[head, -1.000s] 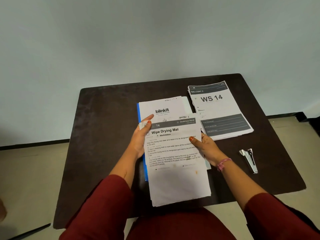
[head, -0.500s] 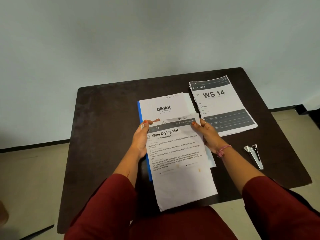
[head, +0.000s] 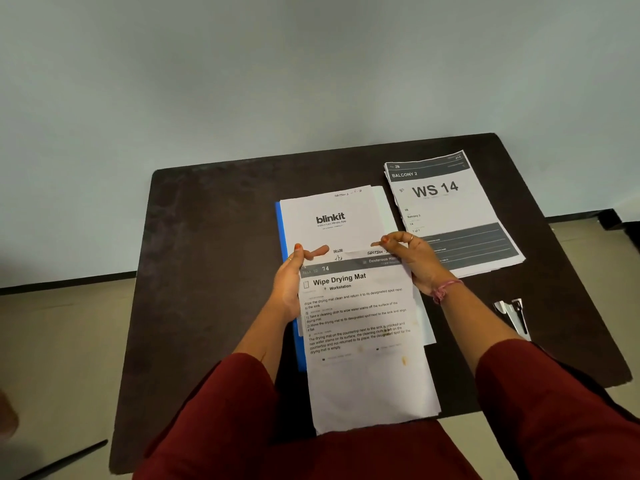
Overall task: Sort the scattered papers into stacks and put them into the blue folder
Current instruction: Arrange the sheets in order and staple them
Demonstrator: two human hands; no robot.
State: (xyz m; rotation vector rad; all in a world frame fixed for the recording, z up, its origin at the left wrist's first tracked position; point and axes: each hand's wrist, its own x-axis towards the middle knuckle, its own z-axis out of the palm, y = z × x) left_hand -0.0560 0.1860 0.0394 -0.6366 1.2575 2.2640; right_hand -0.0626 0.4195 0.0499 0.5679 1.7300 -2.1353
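dark brown desk (head: 214, 271) against a plain pale wall, beige floor | 3 paper lots, 1 blue folder (head: 281, 237) under the blinkit stack (head: 332, 220), 1 WS 14 stack (head: 446, 209) right, 1 stapler (head: 512, 315) | left hand (head: 289, 282) and right hand (head: 412, 258) both pinching the Wipe Drying Mat sheets (head: 363, 327) at the top corners, over the folder

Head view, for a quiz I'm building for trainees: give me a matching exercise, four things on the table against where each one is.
Things:
1. Wipe Drying Mat sheet
2. blinkit sheet
3. WS 14 stack
4. stapler

Places:
A. far right of the table, beside the folder
B. near right edge, alone on the bare table
C. held at its top corners by both hands
D. lying on the blue folder

Pairs: 1-C, 2-D, 3-A, 4-B. The left hand and right hand pinch the sheet.
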